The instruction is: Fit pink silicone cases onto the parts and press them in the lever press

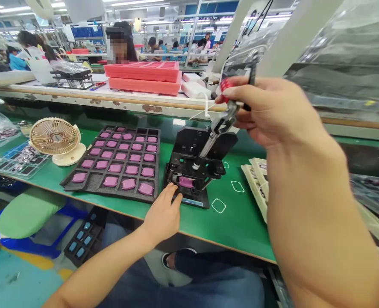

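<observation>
A black press fixture (192, 147) with a metal toggle clamp (219, 124) stands on the green bench. Inside its lower part sits a pink-purple plastic piece (186, 182). My right hand (260, 102) is closed around the clamp's red handle (226, 87), above the fixture. A slim dark tool (252, 79) also shows between its fingers; its kind is unclear. With fingers stretched and slightly apart, my left hand (166, 211) rests at the fixture's front left edge, beside the piece. Left of the fixture, a black compartment tray (95, 182) holds several similar pink-purple pieces.
A cream fan (56, 139) stands left of the tray. Cream trays (256, 179) lie on the right, partly behind my arm. Red foam trays (144, 79) sit on the shelf ahead. A green-topped stool (30, 214) is below the bench, and people work in the background.
</observation>
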